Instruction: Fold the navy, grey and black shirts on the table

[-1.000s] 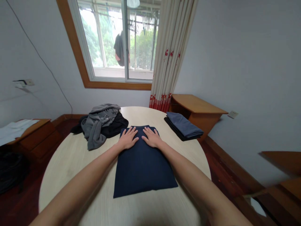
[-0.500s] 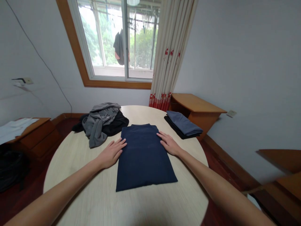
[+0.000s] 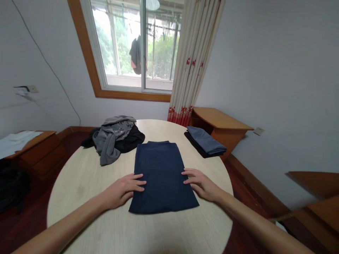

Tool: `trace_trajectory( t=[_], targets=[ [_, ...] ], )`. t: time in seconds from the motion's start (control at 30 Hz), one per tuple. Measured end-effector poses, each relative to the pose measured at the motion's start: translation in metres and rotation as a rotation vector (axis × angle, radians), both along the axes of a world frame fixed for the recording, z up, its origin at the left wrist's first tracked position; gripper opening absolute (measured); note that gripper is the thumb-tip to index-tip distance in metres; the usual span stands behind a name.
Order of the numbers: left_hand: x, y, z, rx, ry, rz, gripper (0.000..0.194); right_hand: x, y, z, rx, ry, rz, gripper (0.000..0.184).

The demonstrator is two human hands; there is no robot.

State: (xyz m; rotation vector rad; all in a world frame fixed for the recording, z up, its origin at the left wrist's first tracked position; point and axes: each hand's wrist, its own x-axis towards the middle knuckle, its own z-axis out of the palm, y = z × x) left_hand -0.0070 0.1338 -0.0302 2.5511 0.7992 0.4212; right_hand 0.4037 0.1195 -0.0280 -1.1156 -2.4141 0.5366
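the left hand and right hand are flat and loose, fingers spread, gripping nothing — fingertips on opposite side edges of the folded navy garment, which lies between them on the round table. beyond it, a rumpled grey and black pile sits far left; a folded stack — blue-grey over black — far right.
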Motion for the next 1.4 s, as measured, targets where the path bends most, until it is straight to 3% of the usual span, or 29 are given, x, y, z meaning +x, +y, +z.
trace_trajectory(
  t=[0.07,0.17,0.23,0.3,0.43,0.53,0.63,0.77,0.9,1.03,1.1,1.2,1.27,1.4],
  targets=[
    [-0.005,0.0,0.004,-0.047,-0.087,-0.007,0.039,-0.003,-0.005,0.002,-0.001,0.05,-0.006,0.038],
    [-0.005,0.012,0.025,-0.164,-0.28,0.059,0.037,-0.013,0.007,0.012,-0.071,0.223,-0.059,0.034],
    [0.004,0.032,0.037,-0.24,-0.453,0.239,0.04,-0.024,0.031,0.017,-0.087,0.384,-0.163,0.035],
    [0.017,0.057,0.039,-0.331,-0.633,0.471,0.051,-0.038,0.063,0.017,-0.093,0.521,-0.291,0.038],
    [0.031,0.09,0.013,-0.607,-0.815,0.774,0.064,-0.058,0.111,-0.002,-0.353,0.625,-0.484,0.033],
    [0.024,0.088,-0.008,-0.703,-0.805,0.744,0.087,-0.06,0.116,-0.017,-0.481,0.657,-0.425,0.045],
    [0.015,0.073,-0.011,-0.627,-0.688,0.633,0.105,-0.054,0.109,-0.023,-0.446,0.675,-0.374,0.049],
    [0.014,0.057,-0.002,-0.451,-0.546,0.612,0.087,-0.047,0.098,-0.024,-0.283,0.618,-0.405,0.037],
    [0.011,0.048,-0.001,-0.415,-0.498,0.633,0.078,-0.041,0.084,-0.027,-0.162,0.399,-0.501,0.021],
    [0.005,0.041,0.005,-0.473,-0.278,0.605,0.085,-0.04,0.069,-0.007,-0.19,0.11,-0.486,0.012],
    [0.009,0.04,0.015,-0.347,-0.119,0.612,0.076,-0.048,0.064,0.011,-0.098,-0.081,-0.497,0.005],
    [0.03,0.048,0.033,0.107,0.053,0.68,0.055,-0.074,0.066,0.036,0.138,-0.257,-0.498,0.019],
    [0.045,0.063,0.039,0.291,0.145,0.72,0.05,-0.096,0.073,0.043,0.177,-0.294,-0.418,0.031],
    [0.049,0.102,0.031,0.161,0.235,0.815,0.046,-0.124,0.087,0.036,0.118,-0.317,-0.312,0.044]
  ],
)
